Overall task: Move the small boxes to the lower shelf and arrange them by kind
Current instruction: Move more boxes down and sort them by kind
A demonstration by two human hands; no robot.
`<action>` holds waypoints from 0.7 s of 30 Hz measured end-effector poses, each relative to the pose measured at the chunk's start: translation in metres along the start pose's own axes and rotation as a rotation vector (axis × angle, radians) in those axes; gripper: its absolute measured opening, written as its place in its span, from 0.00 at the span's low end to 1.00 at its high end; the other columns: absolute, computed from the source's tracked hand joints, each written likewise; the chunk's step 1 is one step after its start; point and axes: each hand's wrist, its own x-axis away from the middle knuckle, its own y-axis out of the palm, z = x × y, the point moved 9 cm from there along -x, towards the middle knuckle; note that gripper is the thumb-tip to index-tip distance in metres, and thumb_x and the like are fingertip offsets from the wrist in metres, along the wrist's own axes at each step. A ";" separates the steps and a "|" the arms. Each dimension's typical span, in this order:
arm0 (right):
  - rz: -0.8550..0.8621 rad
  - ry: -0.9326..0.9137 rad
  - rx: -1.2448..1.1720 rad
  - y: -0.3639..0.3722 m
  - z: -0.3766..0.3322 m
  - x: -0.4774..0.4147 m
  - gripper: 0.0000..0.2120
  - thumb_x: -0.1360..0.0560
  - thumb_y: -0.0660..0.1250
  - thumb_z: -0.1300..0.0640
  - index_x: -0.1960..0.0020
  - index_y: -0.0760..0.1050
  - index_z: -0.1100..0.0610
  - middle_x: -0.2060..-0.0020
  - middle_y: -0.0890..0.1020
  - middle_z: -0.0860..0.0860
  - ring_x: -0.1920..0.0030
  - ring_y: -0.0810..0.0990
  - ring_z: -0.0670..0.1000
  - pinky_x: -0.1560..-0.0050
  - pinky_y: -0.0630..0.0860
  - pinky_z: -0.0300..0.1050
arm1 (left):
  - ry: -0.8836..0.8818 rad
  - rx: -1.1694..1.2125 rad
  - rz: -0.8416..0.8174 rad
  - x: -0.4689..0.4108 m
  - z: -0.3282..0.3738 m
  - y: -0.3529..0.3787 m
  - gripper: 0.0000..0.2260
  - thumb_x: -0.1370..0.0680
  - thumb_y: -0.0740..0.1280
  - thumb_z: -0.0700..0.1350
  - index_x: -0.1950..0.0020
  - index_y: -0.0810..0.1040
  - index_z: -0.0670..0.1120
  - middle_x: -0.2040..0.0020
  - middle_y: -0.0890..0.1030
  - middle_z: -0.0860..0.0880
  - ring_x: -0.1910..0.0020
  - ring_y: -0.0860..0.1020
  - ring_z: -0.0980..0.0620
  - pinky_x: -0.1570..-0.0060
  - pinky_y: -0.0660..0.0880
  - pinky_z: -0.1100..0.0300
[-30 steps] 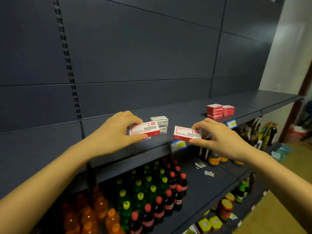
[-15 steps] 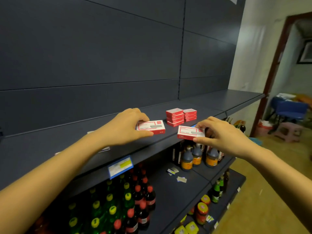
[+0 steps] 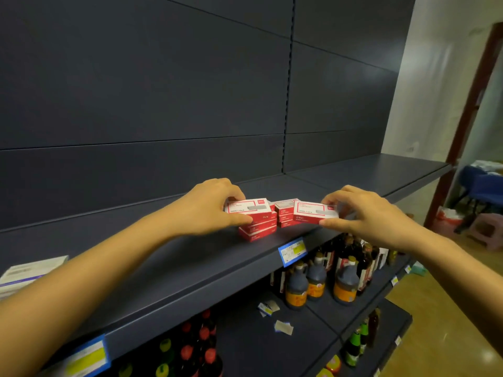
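The left hand [image 3: 206, 209] pinches a red box [image 3: 249, 206] between thumb and fingers [image 3: 231, 189] over the near stack [image 3: 258, 230] on the shelf [image 3: 190, 257]. The right hand [image 3: 373, 216] grips a second red box [image 3: 315, 212] just beside the far stack [image 3: 284, 213] — whether either box touches a stack is hidden.

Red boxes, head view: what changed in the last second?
The left hand and right hand carried the left box and right box rightward along the shelf to the red stacks. Both hands still pinch their boxes; the stacks have not moved.
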 end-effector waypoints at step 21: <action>-0.268 -0.465 -0.268 0.076 0.033 -0.071 0.20 0.30 0.67 0.43 0.40 0.72 0.46 0.46 0.75 0.42 0.50 0.76 0.41 0.54 0.73 0.30 | -0.389 -0.093 0.259 -0.003 0.017 0.077 0.18 0.30 0.69 0.58 0.46 0.75 0.49 0.43 0.77 0.54 0.46 0.74 0.57 0.46 0.72 0.63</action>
